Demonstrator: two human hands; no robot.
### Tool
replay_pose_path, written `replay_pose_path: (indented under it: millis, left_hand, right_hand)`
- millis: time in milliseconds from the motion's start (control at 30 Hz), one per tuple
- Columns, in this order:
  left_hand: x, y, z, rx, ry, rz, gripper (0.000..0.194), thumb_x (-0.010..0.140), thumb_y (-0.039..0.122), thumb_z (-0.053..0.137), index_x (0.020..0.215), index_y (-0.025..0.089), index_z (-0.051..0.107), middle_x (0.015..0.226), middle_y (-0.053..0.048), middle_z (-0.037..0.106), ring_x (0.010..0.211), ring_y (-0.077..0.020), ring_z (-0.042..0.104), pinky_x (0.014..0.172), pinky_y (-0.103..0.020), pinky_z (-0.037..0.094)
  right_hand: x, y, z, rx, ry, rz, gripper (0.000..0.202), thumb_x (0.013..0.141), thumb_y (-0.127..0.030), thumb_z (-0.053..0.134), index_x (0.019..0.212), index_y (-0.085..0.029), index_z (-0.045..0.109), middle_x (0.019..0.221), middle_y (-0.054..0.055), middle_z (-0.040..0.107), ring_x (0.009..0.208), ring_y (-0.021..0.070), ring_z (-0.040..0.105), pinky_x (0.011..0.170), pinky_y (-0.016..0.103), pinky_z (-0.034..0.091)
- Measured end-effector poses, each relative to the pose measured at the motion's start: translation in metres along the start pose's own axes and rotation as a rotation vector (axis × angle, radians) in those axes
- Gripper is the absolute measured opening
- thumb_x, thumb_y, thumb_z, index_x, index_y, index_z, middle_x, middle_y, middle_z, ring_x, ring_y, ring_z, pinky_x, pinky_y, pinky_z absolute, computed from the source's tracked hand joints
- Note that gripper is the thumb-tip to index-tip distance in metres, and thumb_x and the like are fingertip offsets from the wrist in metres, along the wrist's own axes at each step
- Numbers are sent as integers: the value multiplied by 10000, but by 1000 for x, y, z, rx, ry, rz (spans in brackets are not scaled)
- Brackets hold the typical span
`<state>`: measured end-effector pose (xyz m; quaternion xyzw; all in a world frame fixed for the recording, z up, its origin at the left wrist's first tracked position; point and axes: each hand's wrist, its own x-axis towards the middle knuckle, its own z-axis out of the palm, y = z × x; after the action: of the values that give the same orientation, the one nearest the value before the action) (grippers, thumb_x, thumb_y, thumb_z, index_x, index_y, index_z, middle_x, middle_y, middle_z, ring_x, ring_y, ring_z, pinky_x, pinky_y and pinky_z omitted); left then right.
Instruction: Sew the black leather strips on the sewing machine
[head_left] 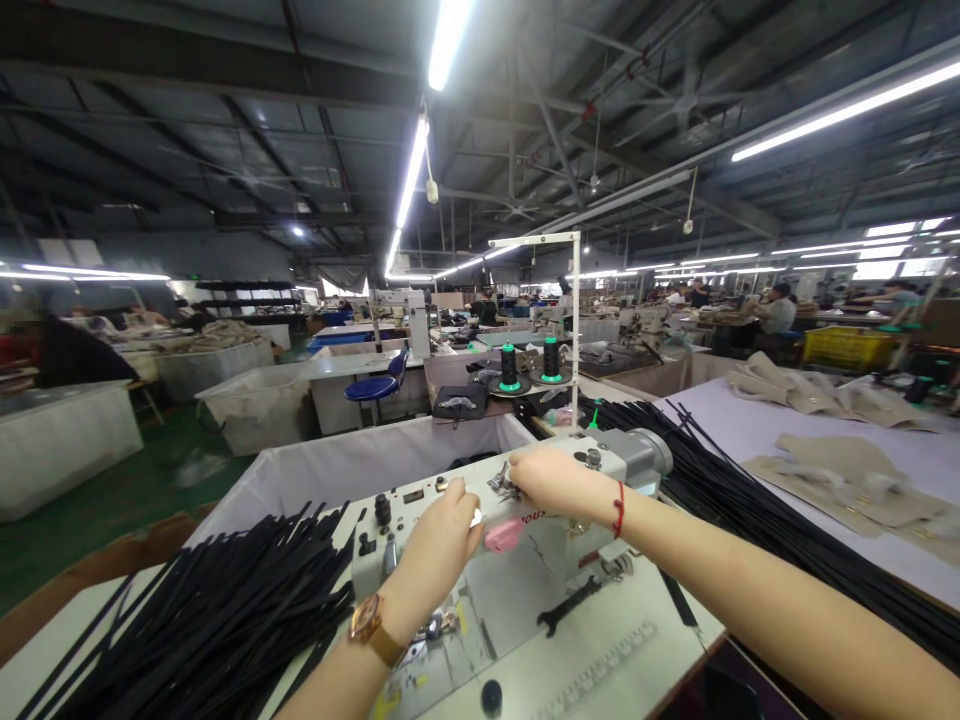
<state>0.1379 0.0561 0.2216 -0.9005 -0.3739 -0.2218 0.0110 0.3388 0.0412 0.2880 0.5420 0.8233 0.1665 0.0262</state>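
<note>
A white sewing machine (pixel 525 560) stands before me, and both my hands are over its top. My left hand (pixel 441 530) is closed, with a small shiny round piece (pixel 476 517) showing at its fingertips; its exact kind is unclear. My right hand (pixel 547 478) has its fingers pinched together beside small metal fittings (pixel 498 482) on the machine's top. What those fingers hold, if anything, is hidden. Between the hands, a pink cloth-like piece (pixel 503 535) hangs on the machine's front. A black wrench (pixel 568 606) lies on the worktable below the arm.
Black straps (pixel 225 600) are heaped at left, and more black straps (pixel 757 510) run along the right. Two black thread cones (pixel 509 368) stand behind the machine near a white thread stand (pixel 576 330). Beige pieces (pixel 862 480) cover part of the right table. Other people work farther back.
</note>
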Motion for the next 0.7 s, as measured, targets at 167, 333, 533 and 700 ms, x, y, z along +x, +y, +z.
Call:
replay_pose_path:
  millis: [167,333,533,700]
  left_hand:
    - [-1,1,0,9,23,17,82,890,116,496,907,178,546,967,-52,490,830,-190,577,743,-293,452]
    - [-1,-2,4,10,25,10,55,891,143,514,914,182,545,985,-55,491,820,-190,576,737,-295,453]
    - [0,-2,2,14,21,14,47,894,140,516,908,176,544,982,-54,486,815,-187,574,733,-293,454]
    - [0,0,-1,19,1,0,44,888,134,532,896,174,547,980,-53,487,815,-185,576,732,-289,456]
  right_hand:
    - [17,24,1,-14,10,94,211,820,-163,508,858,-128,712,948,145,727,827,275,702,636,284,477]
    - [22,1,-2,18,51,16,194,815,-187,524,856,-164,713,953,108,721,783,231,695,629,262,459]
    - [-1,18,10,114,79,-25,189,814,-166,527,821,-161,716,985,113,714,774,216,682,628,265,435]
    - [14,46,25,286,100,-115,192,848,-230,565,971,-226,713,1140,21,704,991,162,650,761,208,440]
